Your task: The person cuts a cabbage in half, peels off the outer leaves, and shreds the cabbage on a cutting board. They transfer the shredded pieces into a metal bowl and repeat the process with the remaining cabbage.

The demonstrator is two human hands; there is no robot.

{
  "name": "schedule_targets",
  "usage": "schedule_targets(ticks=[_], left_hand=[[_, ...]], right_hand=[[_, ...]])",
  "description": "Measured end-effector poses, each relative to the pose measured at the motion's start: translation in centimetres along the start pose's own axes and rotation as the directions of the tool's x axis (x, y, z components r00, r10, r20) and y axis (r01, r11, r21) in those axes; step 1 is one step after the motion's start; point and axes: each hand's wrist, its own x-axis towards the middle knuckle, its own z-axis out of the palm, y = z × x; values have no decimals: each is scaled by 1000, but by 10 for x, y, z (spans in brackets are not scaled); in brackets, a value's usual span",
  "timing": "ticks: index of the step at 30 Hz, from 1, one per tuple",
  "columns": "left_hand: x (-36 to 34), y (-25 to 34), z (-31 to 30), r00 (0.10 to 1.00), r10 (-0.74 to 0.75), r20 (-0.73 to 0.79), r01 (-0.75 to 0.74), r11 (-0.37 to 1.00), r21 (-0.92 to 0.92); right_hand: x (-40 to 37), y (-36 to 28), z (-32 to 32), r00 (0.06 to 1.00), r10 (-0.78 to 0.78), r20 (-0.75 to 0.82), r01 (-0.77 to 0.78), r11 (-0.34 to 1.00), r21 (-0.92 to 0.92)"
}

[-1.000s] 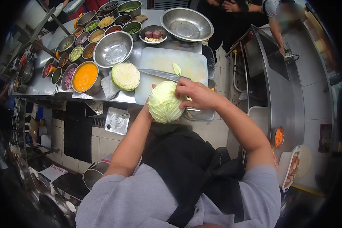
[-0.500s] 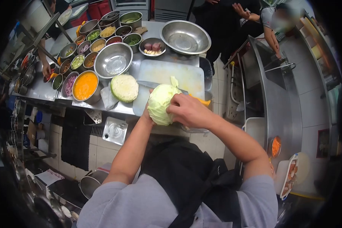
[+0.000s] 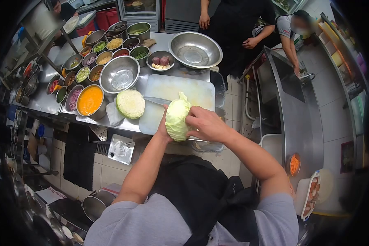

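Observation:
A pale green piece of cabbage (image 3: 177, 119) is held up over the near edge of the white cutting board (image 3: 180, 84). My left hand (image 3: 164, 128) grips it from the left and below, its fingers mostly hidden behind. From the right, my right hand (image 3: 207, 125) has its fingers curled against the outer leaves. A loose leaf tip sticks up at the cabbage's top. Behind it a knife (image 3: 156, 100) lies on the board, its blade pointing left and its handle hidden. Left of the board sits another cabbage half (image 3: 130, 103), cut face up, by a white cloth (image 3: 114, 114).
A metal pot of orange liquid (image 3: 90, 101), a steel bowl (image 3: 119, 74) and several tubs of chopped vegetables crowd the left. A wide basin (image 3: 195, 50) and a bowl with garlic (image 3: 160, 61) stand behind the board. Other people stand across the table and by the sink (image 3: 289, 78).
My hands have turned the cabbage slightly and shifted it a little lower in view. The orange knife handle no longer shows. A person in black has lowered a hand.

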Motion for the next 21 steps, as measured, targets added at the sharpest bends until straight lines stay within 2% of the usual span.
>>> schedule_targets(ticks=[3, 7, 10, 13, 16, 19, 21], left_hand=[[6, -4, 4, 999, 13, 35, -11, 999, -35], [12, -6, 5, 1000, 0, 9, 0, 1000, -16], [14, -11, 3, 998, -31, 57, 34, 998, -47], [17, -19, -7, 991, -64, 118, 73, 995, -74], [19, -22, -7, 1000, -15, 9, 16, 995, -97], [24, -22, -12, 999, 14, 31, -12, 998, -61], [25, -22, -16, 1000, 8, -13, -8, 999, -48]], right_hand=[[-5, 1, 0, 1000, 26, 13, -25, 999, -24], [-10, 3, -3, 999, 38, -8, -39, 996, -81], [-15, 1, -7, 1000, -6, 27, 10, 988, -154], [-21, -3, -9, 999, -41, -30, 34, 978, -205], [-26, 1, -6, 998, 16, -61, -29, 974, -226], [-25, 1, 0, 989, 144, -13, -144, 971, -189], [-24, 6, 6, 986, 166, 9, -162, 972, -169]])
